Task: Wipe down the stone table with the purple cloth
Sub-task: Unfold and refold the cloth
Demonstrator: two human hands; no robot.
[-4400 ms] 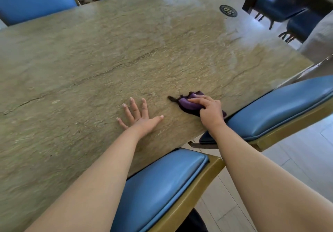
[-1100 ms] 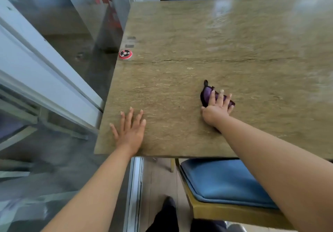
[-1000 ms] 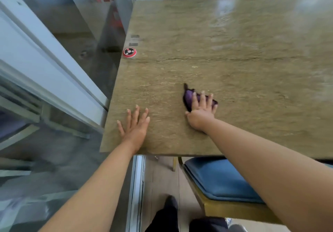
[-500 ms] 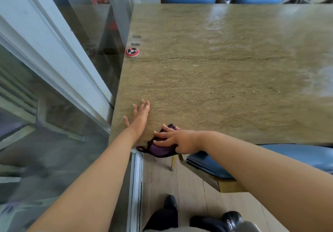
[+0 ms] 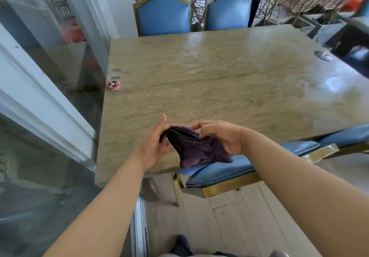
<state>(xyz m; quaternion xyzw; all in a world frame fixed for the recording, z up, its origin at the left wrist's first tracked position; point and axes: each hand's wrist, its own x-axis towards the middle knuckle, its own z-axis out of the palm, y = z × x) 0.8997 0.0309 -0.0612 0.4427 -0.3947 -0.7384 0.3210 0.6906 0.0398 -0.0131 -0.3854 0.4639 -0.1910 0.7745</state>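
The purple cloth (image 5: 196,149) hangs folded in the air above the near edge of the stone table (image 5: 219,81). My left hand (image 5: 154,145) pinches its left end, thumb and fingers closed on the fold. My right hand (image 5: 221,137) grips its upper right part. Both hands are lifted off the tabletop, and the cloth's lower part droops over the table edge and a blue chair seat.
A red round disc (image 5: 113,84) lies at the table's left edge, a grey disc (image 5: 322,55) at the far right. A blue chair (image 5: 229,169) is tucked under the near edge, two blue chairs (image 5: 163,15) stand at the far side. A glass wall (image 5: 46,77) runs along the left.
My right hand swept the cloth from the table's middle to its near left edge and off the top. My left hand left the tabletop and took hold of the cloth too.
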